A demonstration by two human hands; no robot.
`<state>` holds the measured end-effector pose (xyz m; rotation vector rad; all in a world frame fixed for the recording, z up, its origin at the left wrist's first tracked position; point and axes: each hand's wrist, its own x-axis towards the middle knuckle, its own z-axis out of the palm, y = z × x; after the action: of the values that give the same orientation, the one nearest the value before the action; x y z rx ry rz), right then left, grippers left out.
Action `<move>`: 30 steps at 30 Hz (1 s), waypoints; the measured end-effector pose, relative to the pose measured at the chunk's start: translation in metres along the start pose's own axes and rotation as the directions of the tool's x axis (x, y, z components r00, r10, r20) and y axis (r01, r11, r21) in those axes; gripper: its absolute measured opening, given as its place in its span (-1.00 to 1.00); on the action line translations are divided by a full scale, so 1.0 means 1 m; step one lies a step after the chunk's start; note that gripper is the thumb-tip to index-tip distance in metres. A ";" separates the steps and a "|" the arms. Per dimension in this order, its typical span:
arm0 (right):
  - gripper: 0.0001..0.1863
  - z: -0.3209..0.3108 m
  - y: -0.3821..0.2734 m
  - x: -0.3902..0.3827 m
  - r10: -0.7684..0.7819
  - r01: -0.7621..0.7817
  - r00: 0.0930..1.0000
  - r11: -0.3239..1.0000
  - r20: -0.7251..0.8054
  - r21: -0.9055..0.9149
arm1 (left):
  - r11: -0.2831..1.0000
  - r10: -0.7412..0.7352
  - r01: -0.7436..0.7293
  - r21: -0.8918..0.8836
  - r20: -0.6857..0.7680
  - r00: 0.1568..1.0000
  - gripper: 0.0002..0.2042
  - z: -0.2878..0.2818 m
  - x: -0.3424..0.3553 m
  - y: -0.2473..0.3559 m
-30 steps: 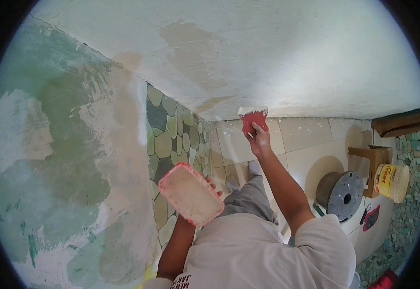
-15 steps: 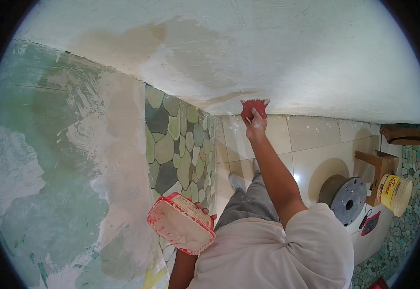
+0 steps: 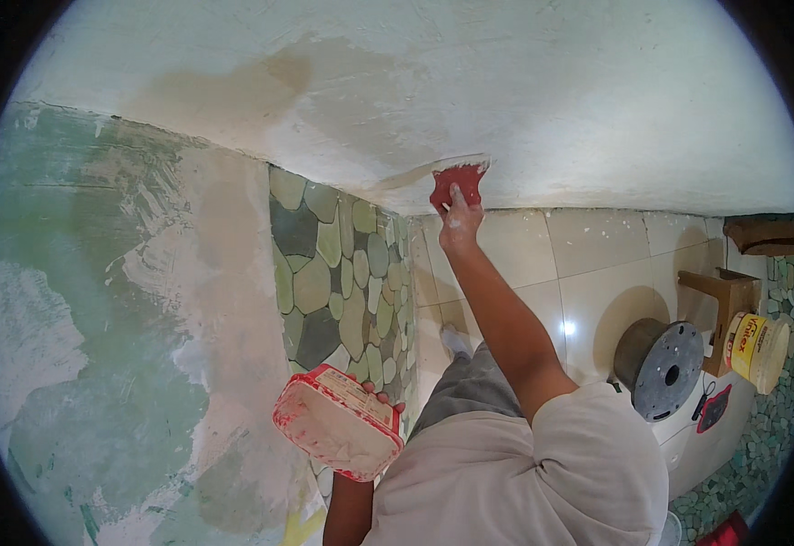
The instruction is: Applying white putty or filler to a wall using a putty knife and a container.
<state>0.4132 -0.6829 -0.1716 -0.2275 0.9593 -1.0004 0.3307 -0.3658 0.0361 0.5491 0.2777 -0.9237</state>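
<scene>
A red putty scraper [image 3: 459,185] is pinched in my right hand [image 3: 461,221], its putty-smeared edge touching the white wall [image 3: 588,109] low down, near the floor and close to the corner. Darker, damp-looking patches [image 3: 261,82] of putty mark that wall to the left. Against my body on the left, my left hand [image 3: 384,398] grips a red-rimmed plastic tub [image 3: 311,437] from its far side. Pale putty coats the tub's inside, and red shows through along its edges. Most of the left palm is hidden behind the tub.
On the left stands a green wall [image 3: 133,337] with putty patches, bordered by stone cladding [image 3: 333,273]. Right of my legs are a black spool [image 3: 665,369], a brown stool [image 3: 720,309], a yellow-labelled bucket [image 3: 756,350] and a red-edged dark item [image 3: 713,408] on the tiled floor [image 3: 588,241].
My right hand and the scraper have moved left and a little up along the white wall. The tub in my left hand has shifted only slightly; the view has tilted a bit.
</scene>
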 end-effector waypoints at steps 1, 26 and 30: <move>-0.74 -0.009 0.004 -0.001 -0.011 0.011 1.000 1.000 0.025 -0.010 | 1.000 -0.001 0.001 -0.003 0.024 1.000 -0.38 0.002 0.001 0.000; -0.72 -0.002 -0.043 -0.091 0.241 -0.323 0.833 0.943 0.499 0.085 | 0.999 -0.020 0.027 -0.033 0.186 0.982 -0.39 -0.040 -0.041 0.019; -0.75 -0.042 -0.007 -0.052 0.324 -0.360 0.886 0.932 0.331 0.051 | 0.996 -0.018 -0.002 0.091 0.228 0.973 -0.39 -0.026 -0.042 0.018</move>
<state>0.3669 -0.6356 -0.1621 -0.1146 0.6169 -0.6609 0.3213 -0.3141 0.0391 0.5194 0.0300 -1.0013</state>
